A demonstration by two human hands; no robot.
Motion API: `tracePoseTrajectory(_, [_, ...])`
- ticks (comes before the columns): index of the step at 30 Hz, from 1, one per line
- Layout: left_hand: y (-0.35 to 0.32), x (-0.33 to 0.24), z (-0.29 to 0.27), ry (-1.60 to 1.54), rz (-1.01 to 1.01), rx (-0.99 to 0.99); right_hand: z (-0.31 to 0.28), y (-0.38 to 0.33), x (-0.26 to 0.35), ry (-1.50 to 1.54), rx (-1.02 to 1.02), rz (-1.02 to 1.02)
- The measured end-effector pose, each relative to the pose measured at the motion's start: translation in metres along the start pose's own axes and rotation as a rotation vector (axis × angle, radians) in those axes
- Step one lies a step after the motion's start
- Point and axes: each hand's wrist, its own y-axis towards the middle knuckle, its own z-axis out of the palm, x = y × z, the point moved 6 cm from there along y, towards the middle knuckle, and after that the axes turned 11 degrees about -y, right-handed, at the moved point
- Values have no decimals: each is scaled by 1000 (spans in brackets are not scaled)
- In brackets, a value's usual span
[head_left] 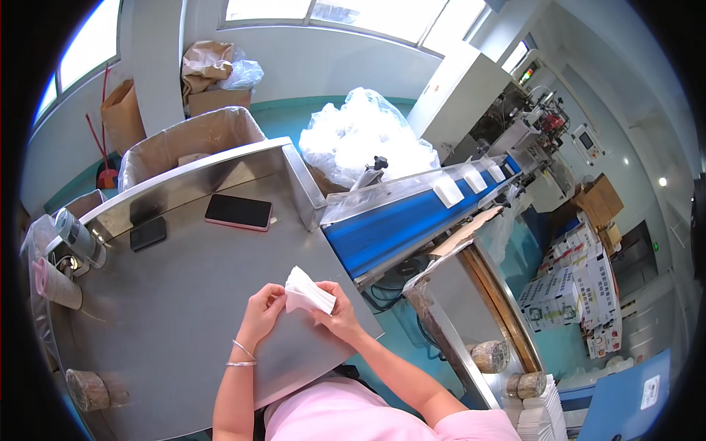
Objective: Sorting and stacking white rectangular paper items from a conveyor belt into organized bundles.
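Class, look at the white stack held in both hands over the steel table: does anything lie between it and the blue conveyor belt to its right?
Nothing visible does. The white stack sits in the left hand and right hand; bare steel table runs to the blue conveyor belt, whose near end is empty.

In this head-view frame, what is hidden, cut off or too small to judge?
- White stack: the left hand and right hand cover its ends; its count cannot be told.
- Box contents: its liner and the table's wall hide them.
- Machine at the belt's far end: too small.
- Rolls: blurred at the rim.
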Motion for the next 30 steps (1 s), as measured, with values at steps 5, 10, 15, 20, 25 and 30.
tracePoseTrajectory(5, [8,8,6,28,4,11,-7,6,1,-84,-74,30])
tracePoseTrajectory(10, [2,-5,20,-347,49,40,-11,2,25,531,-43,252])
tracePoseTrajectory(15, [-9,-15,43,-567,-111,185,-28,3,21,396,-77,226])
tracePoseTrajectory(20, [-14,-3,36,-264,186,30,-29,-3,41,111,-97,-11])
tracePoseTrajectory(25, [-22,0,30,147,274,-13,-29,-4,17,-65,51,34])
tracePoseTrajectory(30, [-29,-19,40,144,310,-3,-26,-9,21,-119,21,-50])
